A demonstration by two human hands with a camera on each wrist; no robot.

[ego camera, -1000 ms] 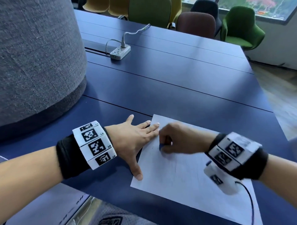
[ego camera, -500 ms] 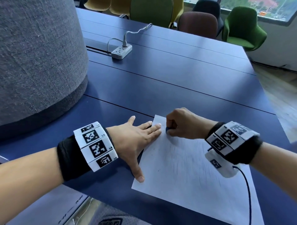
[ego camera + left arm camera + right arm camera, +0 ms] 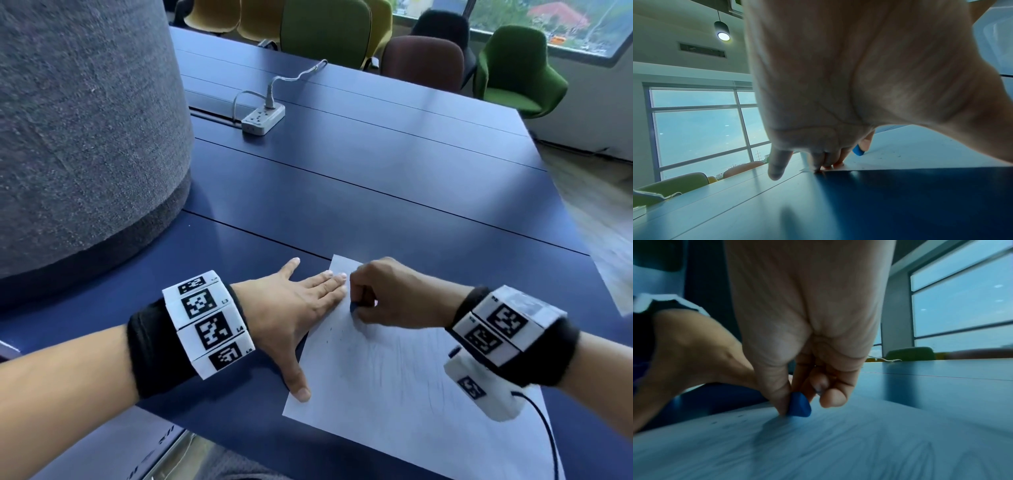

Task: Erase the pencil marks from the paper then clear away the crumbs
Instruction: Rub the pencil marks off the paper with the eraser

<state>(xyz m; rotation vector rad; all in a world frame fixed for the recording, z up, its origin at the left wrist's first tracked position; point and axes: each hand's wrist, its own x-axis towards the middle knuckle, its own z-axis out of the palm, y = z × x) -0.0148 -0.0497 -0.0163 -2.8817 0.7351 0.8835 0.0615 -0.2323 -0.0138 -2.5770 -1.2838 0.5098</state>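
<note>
Pinched between thumb and forefinger, a small blue eraser (image 3: 800, 404) sits in the right hand (image 3: 394, 294) with its lower edge down on the paper (image 3: 394, 394); the other fingers are curled in behind it. Beside it the left hand (image 3: 294, 308) lies spread flat and holds nothing, its fingertips (image 3: 337, 279) pressing the sheet's far left corner and its thumb (image 3: 298, 380) lying along the left edge, so the sheet stays put.

Half a second ago the eraser was up by the top edge of the sheet; now it is a little nearer the person, much where it was a second ago. That reads as a back-and-forth rubbing stroke, so the erasing step is probably under way, not finished. Faint grey pencil strokes (image 3: 387, 370) run across the middle of the sheet, and a few dark specks (image 3: 329, 330) near the left edge may be crumbs, though they are too small to tell for sure. Sweeping them off has not begun.

Beyond the sheet stretches a dark blue table (image 3: 359, 192) with long seams. A grey fabric-covered column (image 3: 78, 130) rises at the left, a white power strip (image 3: 263, 119) with its cable lies farther back, and green, yellow and brown chairs (image 3: 513, 68) stand along the far side under a window (image 3: 548, 20).
</note>
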